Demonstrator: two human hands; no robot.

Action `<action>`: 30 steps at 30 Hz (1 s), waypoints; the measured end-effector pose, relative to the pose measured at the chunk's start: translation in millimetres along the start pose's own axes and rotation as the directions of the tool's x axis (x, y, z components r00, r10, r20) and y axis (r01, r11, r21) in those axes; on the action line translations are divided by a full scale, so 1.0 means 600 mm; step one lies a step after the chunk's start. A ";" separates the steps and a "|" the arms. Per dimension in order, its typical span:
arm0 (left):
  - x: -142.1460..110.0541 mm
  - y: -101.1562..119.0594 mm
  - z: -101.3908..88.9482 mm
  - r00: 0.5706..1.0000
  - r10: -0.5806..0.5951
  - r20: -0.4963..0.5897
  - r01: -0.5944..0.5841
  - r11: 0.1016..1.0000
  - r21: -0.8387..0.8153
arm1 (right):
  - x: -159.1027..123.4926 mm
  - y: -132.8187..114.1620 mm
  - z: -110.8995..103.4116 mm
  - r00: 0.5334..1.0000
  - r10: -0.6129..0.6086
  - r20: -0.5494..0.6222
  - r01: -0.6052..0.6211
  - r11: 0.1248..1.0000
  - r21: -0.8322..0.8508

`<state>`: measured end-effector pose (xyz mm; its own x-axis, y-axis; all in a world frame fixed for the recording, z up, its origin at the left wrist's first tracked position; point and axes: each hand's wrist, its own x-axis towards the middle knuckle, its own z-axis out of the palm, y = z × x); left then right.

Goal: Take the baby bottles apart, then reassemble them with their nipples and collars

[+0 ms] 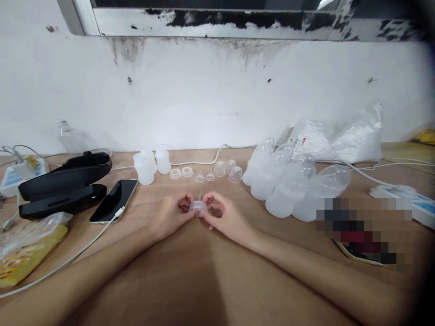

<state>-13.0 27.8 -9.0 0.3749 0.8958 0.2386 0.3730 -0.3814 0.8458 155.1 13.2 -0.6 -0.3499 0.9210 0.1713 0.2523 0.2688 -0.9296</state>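
Note:
Between my two hands is a translucent baby bottle collar ring, with a clear nipple tip poking up through it. My left hand pinches its left side, fingers closed. The right side is gripped by the thumb and fingers of my right hand. Just beyond them, two loose collar rings lie flat, beside two clear nipples resting tip up. Three clear dome caps sit to the right of those. White bottles without caps stand at the back left.
Several capped bottles stand at right, before white plastic bags. At left lie a phone on a charging cable, a black case and a yellow packet. Power strips sit at both sides; the wall closes off the back.

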 end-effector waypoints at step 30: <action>0.004 0.030 0.016 0.999 0.025 -0.043 -0.034 0.970 -0.240 | 0.015 -0.006 0.028 0.990 -0.006 -0.140 0.044 0.961 0.272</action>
<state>2.9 21.0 2.5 0.3474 0.8951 0.2795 0.1451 -0.3458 0.9270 136.1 15.5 -1.0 -0.2213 0.9499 0.2206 -0.0184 0.2221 -0.9748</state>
